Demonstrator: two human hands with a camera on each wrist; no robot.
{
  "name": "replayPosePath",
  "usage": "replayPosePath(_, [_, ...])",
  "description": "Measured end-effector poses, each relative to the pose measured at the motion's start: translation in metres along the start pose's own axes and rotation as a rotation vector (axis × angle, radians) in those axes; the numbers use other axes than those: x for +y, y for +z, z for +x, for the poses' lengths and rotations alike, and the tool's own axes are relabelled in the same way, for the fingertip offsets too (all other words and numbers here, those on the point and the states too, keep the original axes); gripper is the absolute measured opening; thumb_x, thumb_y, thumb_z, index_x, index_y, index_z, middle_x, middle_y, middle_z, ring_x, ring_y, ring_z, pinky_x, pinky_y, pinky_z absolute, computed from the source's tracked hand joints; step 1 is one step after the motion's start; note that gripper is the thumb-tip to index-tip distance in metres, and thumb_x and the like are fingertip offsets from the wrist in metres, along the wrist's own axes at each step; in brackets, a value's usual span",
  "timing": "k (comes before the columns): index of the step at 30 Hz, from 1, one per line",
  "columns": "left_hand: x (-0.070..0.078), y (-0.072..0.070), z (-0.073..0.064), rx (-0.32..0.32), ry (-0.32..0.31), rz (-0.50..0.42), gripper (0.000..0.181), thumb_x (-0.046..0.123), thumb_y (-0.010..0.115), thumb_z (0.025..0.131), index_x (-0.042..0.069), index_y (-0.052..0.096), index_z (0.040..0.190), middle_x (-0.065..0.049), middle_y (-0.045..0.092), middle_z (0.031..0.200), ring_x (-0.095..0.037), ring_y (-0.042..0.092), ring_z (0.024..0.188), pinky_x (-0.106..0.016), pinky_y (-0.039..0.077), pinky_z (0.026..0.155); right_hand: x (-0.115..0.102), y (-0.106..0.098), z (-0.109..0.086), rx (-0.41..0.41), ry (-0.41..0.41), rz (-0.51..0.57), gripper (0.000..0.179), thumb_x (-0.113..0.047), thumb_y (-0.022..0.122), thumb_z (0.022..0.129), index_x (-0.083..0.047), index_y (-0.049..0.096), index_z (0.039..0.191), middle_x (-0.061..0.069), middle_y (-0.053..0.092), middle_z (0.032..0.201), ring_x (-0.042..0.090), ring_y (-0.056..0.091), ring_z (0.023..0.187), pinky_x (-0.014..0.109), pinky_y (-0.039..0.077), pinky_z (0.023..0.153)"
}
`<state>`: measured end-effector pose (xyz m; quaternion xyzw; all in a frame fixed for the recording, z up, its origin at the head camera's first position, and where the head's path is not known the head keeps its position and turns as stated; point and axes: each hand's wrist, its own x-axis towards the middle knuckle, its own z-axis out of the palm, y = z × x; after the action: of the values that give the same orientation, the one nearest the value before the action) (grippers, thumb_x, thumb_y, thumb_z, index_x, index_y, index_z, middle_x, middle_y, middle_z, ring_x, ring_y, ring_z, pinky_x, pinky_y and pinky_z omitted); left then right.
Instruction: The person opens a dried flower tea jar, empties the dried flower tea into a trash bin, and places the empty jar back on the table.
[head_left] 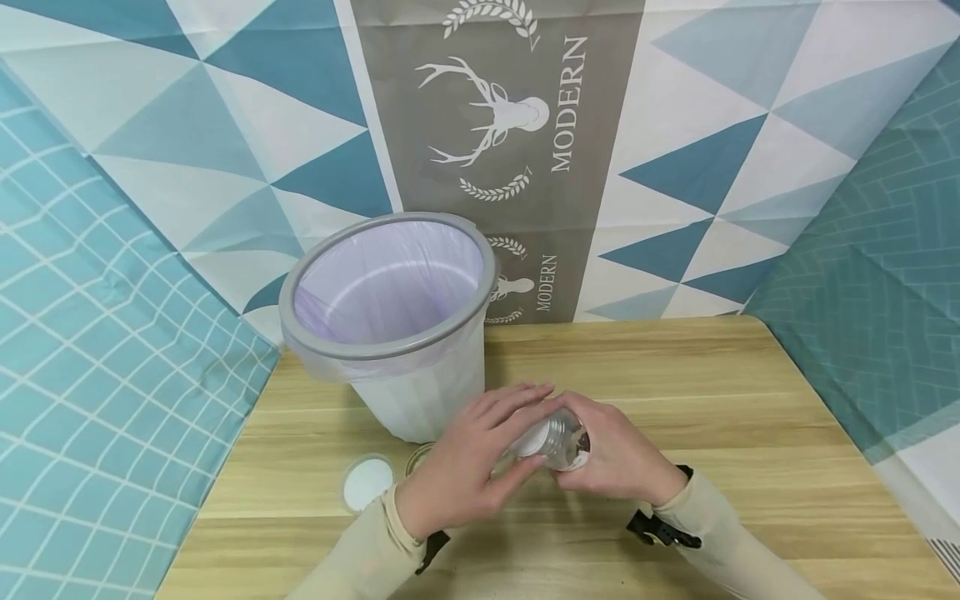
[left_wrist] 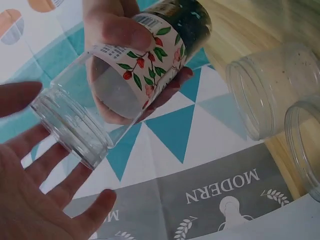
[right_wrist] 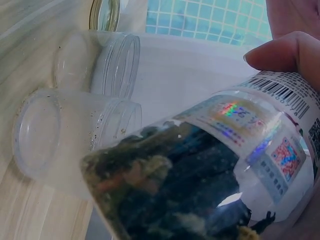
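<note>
In my right hand [head_left: 611, 446] I grip a clear plastic jar [left_wrist: 165, 55] round its labelled body. The label carries red berries and green leaves, plus barcodes. Dark, dried-looking contents [right_wrist: 185, 180] lie in its base end. The jar is tilted, its threaded neck [left_wrist: 70, 127] pointing at my left hand [head_left: 472, 467]; no lid shows on it. Fingers of the left hand are spread loosely about the neck, thumb on one side, apparently touching the rim. Two clear uncapped jars [right_wrist: 75, 145] stand upright close by, partly hidden by the left hand in the head view.
A white bin [head_left: 423, 396] with a grey rim and a purple-tinted liner stands at the back left of the wooden table [head_left: 675, 367]. A round white-centred clear container [head_left: 367, 483] sits in front of it, beside a gold-rimmed round object [right_wrist: 105, 15]. Patterned sheets [head_left: 690, 167] surround the table.
</note>
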<state>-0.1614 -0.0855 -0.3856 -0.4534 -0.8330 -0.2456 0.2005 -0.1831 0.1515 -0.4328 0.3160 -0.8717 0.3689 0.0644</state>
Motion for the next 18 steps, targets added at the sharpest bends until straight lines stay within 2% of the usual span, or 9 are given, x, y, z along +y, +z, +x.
replayPosePath(5, [0.001, 0.0, 0.0, 0.012, -0.059, -0.04, 0.058, 0.034, 0.067, 0.101, 0.016, 0.049, 0.153, -0.004, 0.056, 0.149, -0.017, 0.053, 0.136, -0.033, 0.047, 0.114, 0.0, 0.001, 0.0, -0.007, -0.004, -0.009, 0.074, -0.016, 0.089, 0.059, -0.019, 0.059, 0.127, -0.012, 0.066, 0.104, 0.004, 0.062, 0.087, 0.031, 0.059, 0.073])
replayPosePath(8, [0.004, 0.001, 0.0, 0.036, -0.11, -0.022, 0.056, 0.038, 0.068, 0.1, 0.015, 0.053, 0.149, -0.002, 0.06, 0.142, -0.016, 0.058, 0.128, -0.031, 0.051, 0.108, -0.001, 0.001, 0.001, -0.009, -0.01, -0.011, 0.07, -0.016, 0.089, 0.059, -0.018, 0.059, 0.123, -0.012, 0.066, 0.102, 0.004, 0.062, 0.086, 0.032, 0.059, 0.072])
replayPosePath(11, [0.008, 0.002, 0.002, 0.079, -0.167, 0.017, 0.053, 0.041, 0.07, 0.098, 0.013, 0.06, 0.141, 0.001, 0.065, 0.13, -0.015, 0.062, 0.115, -0.029, 0.055, 0.096, -0.002, 0.001, 0.001, -0.004, -0.02, -0.01, 0.065, -0.017, 0.089, 0.059, -0.019, 0.06, 0.117, -0.013, 0.065, 0.1, 0.004, 0.062, 0.083, 0.031, 0.059, 0.071])
replayPosePath(15, [0.013, 0.003, 0.004, 0.113, -0.235, 0.071, 0.049, 0.047, 0.071, 0.096, 0.012, 0.065, 0.129, 0.002, 0.068, 0.112, -0.015, 0.063, 0.1, -0.029, 0.055, 0.082, -0.002, 0.002, 0.002, -0.007, -0.03, 0.004, 0.063, -0.017, 0.091, 0.06, -0.02, 0.06, 0.114, -0.014, 0.065, 0.099, 0.004, 0.061, 0.082, 0.029, 0.057, 0.07])
replayPosePath(16, [0.014, 0.004, 0.005, 0.116, -0.245, 0.081, 0.049, 0.048, 0.07, 0.096, 0.012, 0.065, 0.128, 0.002, 0.068, 0.111, -0.015, 0.063, 0.098, -0.029, 0.054, 0.081, -0.002, 0.002, 0.001, -0.01, -0.032, 0.006, 0.062, -0.017, 0.09, 0.06, -0.021, 0.06, 0.114, -0.014, 0.064, 0.098, 0.004, 0.061, 0.082, 0.028, 0.057, 0.07])
replayPosePath(18, [0.014, 0.003, 0.004, 0.114, -0.251, 0.089, 0.055, 0.052, 0.069, 0.095, 0.011, 0.064, 0.132, 0.0, 0.068, 0.117, -0.017, 0.064, 0.104, -0.032, 0.056, 0.086, -0.002, 0.002, 0.001, -0.015, -0.031, 0.014, 0.061, -0.017, 0.09, 0.061, -0.021, 0.059, 0.114, -0.014, 0.064, 0.098, 0.006, 0.062, 0.082, 0.028, 0.057, 0.07])
